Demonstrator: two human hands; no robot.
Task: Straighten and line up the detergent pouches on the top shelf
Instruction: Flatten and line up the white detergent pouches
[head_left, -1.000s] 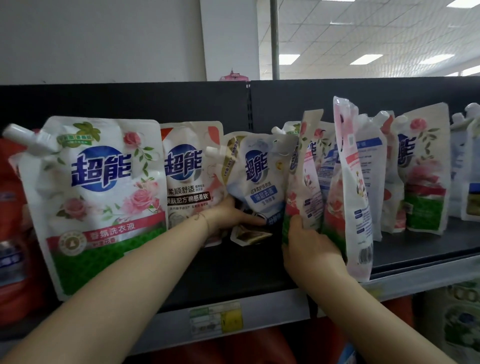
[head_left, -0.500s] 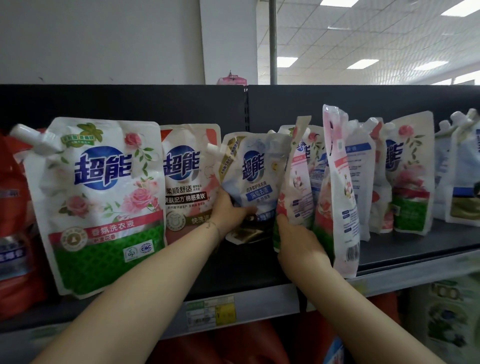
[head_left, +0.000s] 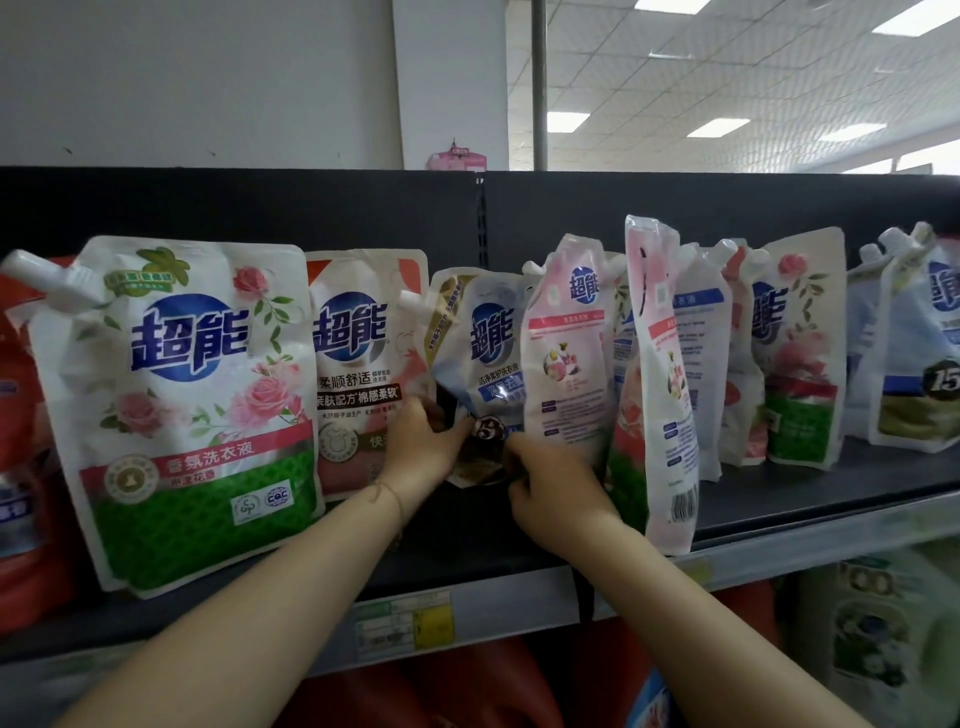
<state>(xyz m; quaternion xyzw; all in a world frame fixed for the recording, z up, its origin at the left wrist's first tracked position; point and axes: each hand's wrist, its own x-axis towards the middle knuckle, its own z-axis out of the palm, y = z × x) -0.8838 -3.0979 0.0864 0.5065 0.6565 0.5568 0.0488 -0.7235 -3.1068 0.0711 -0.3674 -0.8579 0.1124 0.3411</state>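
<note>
Detergent pouches stand in a ragged row on the black top shelf (head_left: 810, 493). A small blue-and-white pouch (head_left: 483, 364) leans crookedly in the middle. My left hand (head_left: 421, 447) grips its lower left edge, and my right hand (head_left: 550, 483) pinches its bottom right corner. Left of it stand a large rose-and-green pouch (head_left: 187, 405) and a pink-and-white pouch (head_left: 358, 364), both facing front. To the right, a pink pouch (head_left: 566, 348) is turned partly forward, and another pink pouch (head_left: 654, 379) stands edge-on at the shelf's front lip.
Further right stand several more pouches, including a rose-and-green one (head_left: 800, 353) and blue-and-white ones (head_left: 919, 353). Red pouches (head_left: 21, 395) fill the far left. A price tag (head_left: 405, 623) sits on the shelf rail. More goods show on the shelf below.
My right hand has left the pink pouches and moved left onto the blue-and-white pouch's bottom corner. The pink pouch beside it now faces more to the front. My left hand keeps its grip.
</note>
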